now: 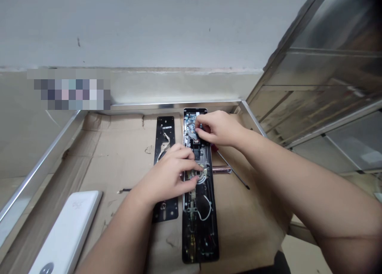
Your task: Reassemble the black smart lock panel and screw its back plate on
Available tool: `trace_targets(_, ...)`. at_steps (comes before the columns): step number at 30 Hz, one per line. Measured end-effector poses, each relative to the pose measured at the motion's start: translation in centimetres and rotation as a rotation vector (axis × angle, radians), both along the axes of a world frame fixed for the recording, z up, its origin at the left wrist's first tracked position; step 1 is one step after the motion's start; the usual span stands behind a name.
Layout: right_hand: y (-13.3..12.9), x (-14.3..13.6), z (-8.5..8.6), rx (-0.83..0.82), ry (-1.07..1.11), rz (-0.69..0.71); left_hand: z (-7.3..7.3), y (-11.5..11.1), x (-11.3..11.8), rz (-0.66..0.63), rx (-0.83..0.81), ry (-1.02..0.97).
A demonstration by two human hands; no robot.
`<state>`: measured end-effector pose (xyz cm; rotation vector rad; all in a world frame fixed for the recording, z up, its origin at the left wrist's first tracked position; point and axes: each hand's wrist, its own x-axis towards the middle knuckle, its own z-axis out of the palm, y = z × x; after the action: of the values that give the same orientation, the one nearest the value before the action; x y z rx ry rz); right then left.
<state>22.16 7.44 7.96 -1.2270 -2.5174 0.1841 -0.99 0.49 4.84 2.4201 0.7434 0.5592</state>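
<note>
A long black lock housing (198, 226), opened to show its inside, lies lengthwise in front of me. Near its far end sits a blue circuit board (191, 120) with a grey cable (191, 134). My right hand (219, 128) is over that board, thumb and index finger pinched close together; whatever is between them is too small to make out. My left hand (174, 170) rests across the middle of the housing, thumb and fingers apart, fingertips by a round part (203, 178). A white wire (209, 210) loops nearer me inside the housing.
Left of the housing lies a black backplate (165, 212) with wires, partly under my left hand. A screwdriver (232, 168) and a copper-coloured cylinder (222, 169) lie to the right. A white power bank (70, 230) is on the cardboard (119, 146), which a metal rim (176, 105) borders.
</note>
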Motion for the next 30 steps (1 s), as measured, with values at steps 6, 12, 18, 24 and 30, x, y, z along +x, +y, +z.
trace_targets(6, -0.1, -0.1, -0.1, -0.01, 0.002, 0.003, -0.1, 0.0, 0.1, -0.004, 0.012, -0.021)
trace_targets(12, 0.2, -0.1, -0.4, 0.083, 0.094, -0.199, 0.0, 0.1, 0.2, -0.019, 0.017, -0.021)
trace_targets(18, 1.7, 0.8, -1.8, -0.108, 0.324, -0.546, -0.4, -0.1, 0.1, 0.018, 0.071, -0.028)
trace_targets(24, 2.2, 0.8, -2.3, -0.564, 0.435, -0.472, -0.6, -0.1, 0.1, 0.032, 0.097, -0.069)
trace_targets(30, 1.9, 0.7, -2.3, -0.661, 0.524, -0.324, -0.6, -0.1, 0.3, -0.022, 0.05, -0.086)
